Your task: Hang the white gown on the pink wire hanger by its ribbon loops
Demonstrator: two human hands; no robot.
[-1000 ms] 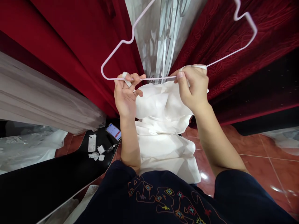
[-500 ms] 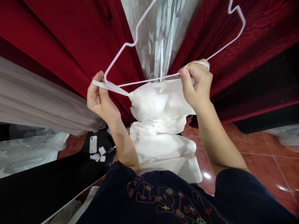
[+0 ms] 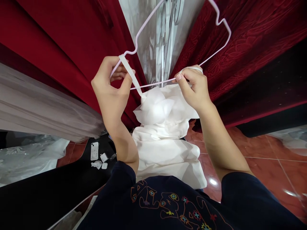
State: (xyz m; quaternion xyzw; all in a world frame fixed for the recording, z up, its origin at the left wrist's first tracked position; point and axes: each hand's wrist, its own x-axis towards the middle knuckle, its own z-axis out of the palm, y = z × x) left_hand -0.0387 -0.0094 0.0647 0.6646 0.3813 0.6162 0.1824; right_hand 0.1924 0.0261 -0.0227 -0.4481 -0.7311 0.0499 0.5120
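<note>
A pale pink clothes hanger [image 3: 142, 29] is held up in front of me, its lower bar slanting across the view. Below it hangs a white dress [image 3: 165, 151] with a sheer, ruffled bodice. Its left strap [image 3: 131, 74] runs up from the bodice and lies over the hanger's left arm, just below the notch. My left hand [image 3: 111, 80] curls round that corner, fingers and thumb closed about the strap. My right hand [image 3: 195, 84] grips the lower bar between thumb and fingers, with the other white strap [image 3: 198, 68] looped over its knuckles.
Red curtains [image 3: 72, 38] hang on both sides, with a shiny grey panel [image 3: 165, 38] between them. On the black surface [image 3: 59, 182] at left lie a phone [image 3: 94, 150] and a white charger [image 3: 104, 157]. Red tiles [image 3: 259, 166] cover the floor.
My left hand has moved up and right, carrying the left strap from beyond the hanger's corner onto its arm. The hanger and my right hand have shifted left.
</note>
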